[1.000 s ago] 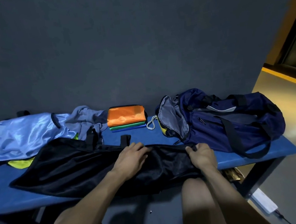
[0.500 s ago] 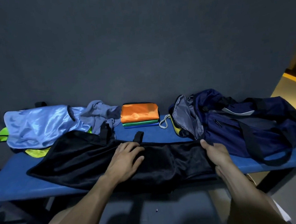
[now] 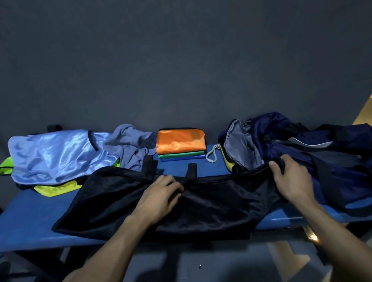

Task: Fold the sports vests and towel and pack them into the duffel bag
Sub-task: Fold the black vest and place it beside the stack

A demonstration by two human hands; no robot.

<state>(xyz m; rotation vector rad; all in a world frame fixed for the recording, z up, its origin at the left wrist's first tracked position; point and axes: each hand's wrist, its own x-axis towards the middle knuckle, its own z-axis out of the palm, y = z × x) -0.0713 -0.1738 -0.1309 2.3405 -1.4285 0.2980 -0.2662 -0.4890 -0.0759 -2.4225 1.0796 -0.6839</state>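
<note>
The navy duffel bag (image 3: 317, 151) lies on the right of the blue bench (image 3: 25, 231), its mouth gaping toward me with grey lining and a yellow edge showing (what else is inside, I cannot tell). My left hand (image 3: 161, 197) presses flat, fingers relaxed, on the black vest (image 3: 209, 209) spread before me. My right hand (image 3: 292, 180), half a second ago lying open at the vest's end, now pinches its upper right corner. Behind sit a folded orange, green and blue stack (image 3: 179, 144), a crumpled grey towel (image 3: 131, 146), and light-blue (image 3: 57, 155) and neon-yellow vests (image 3: 55, 188).
</note>
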